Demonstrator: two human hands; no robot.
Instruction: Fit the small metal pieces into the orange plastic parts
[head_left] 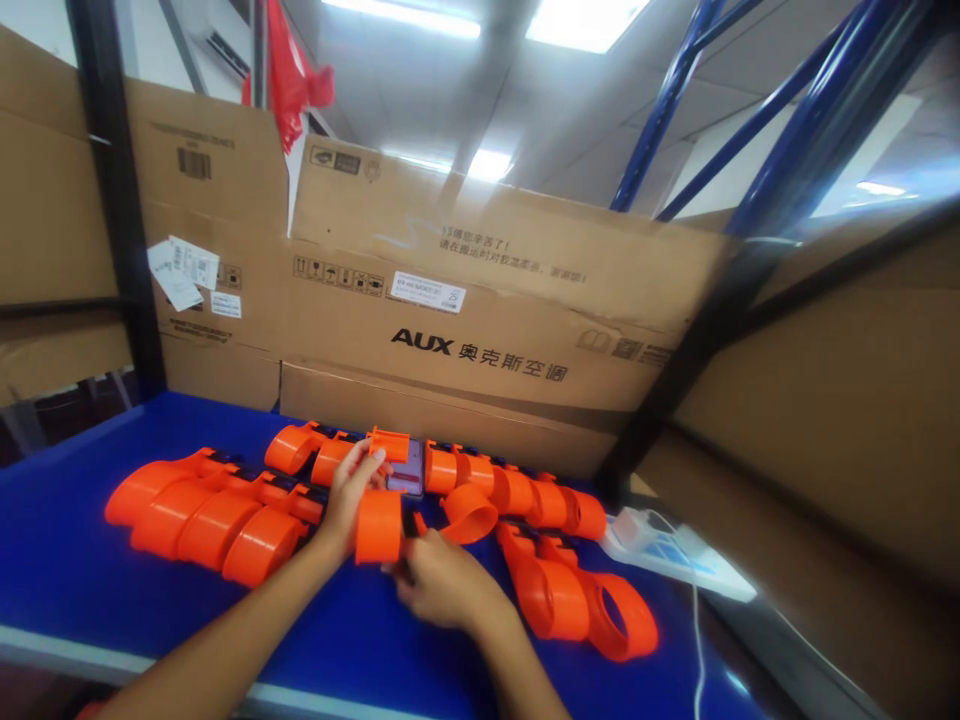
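My left hand (352, 495) pinches an orange plastic clip piece (391, 444) between its thumb and fingers. Just below, an orange loop band (379, 527) sits between my two hands; I cannot tell whether it joins the piece above. My right hand (439, 580) is curled beside that band, closed around something mostly hidden, with a dark bit and an orange tip showing near the fingers. Behind my left fingers lies a phone-like device (407, 470) with a lit screen. To the right of it rests a loose-looking orange loop (471, 513).
Rows of orange loops with black parts lie on the blue table, at left (217, 525), back right (514, 492) and front right (555, 598). A white power strip (679, 555) with a cable stands at the right edge. Cardboard panels (480, 300) wall the back.
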